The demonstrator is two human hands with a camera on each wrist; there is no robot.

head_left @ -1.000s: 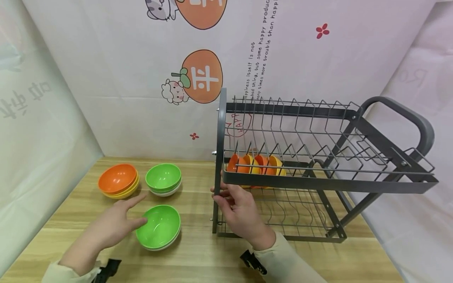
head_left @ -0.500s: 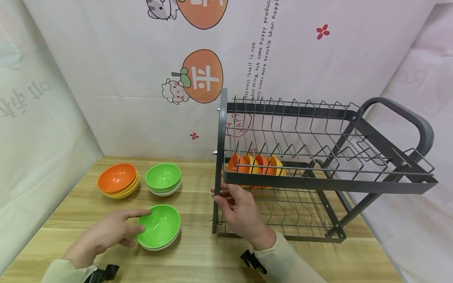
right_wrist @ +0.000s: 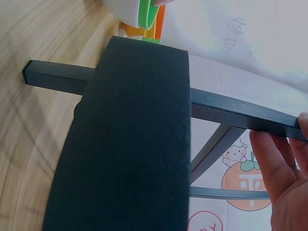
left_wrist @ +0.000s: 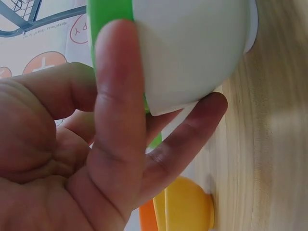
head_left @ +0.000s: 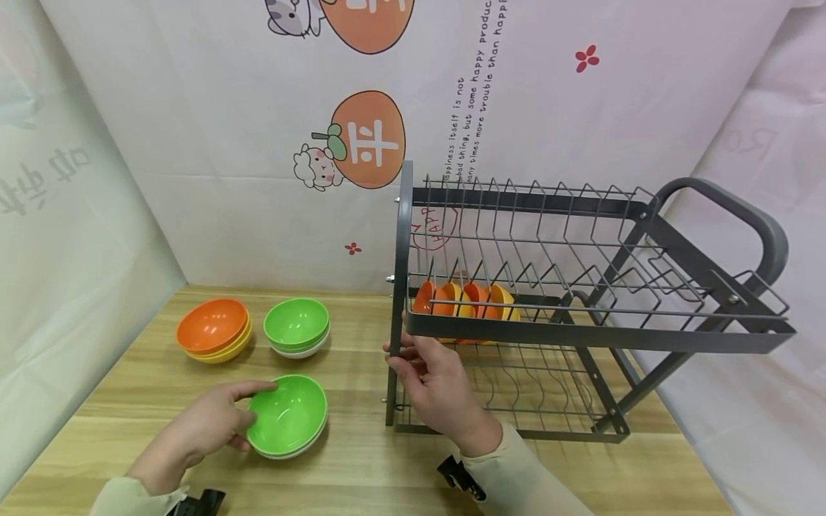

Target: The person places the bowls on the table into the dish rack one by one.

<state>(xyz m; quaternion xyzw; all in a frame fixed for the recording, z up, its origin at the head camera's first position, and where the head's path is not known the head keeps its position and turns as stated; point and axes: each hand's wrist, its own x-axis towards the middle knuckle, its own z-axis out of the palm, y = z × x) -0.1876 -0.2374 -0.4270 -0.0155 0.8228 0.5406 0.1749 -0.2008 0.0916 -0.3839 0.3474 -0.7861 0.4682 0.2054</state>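
1. Well left of the dish rack (head_left: 600,336), near the backdrop (head_left: 245,215), an orange bowl sits nested on yellow ones (head_left: 213,327).
2. Left of the rack and closer to the person, the left hand (head_left: 215,421) grips the left side of a nested pair, with fingers against its outer wall.
3. That pair, a green bowl in a white bowl (head_left: 287,416), stands on the table between the left hand and the rack.
4. Behind the pair, also left of the rack, are stacked green bowls (head_left: 297,322) over a white one.
5. At the rack's left post, the right hand (head_left: 442,387) is curled around the upright.
6. Inside the rack's lower tier, toward its left end, orange and yellow bowls (head_left: 477,297) stand on edge in a row.
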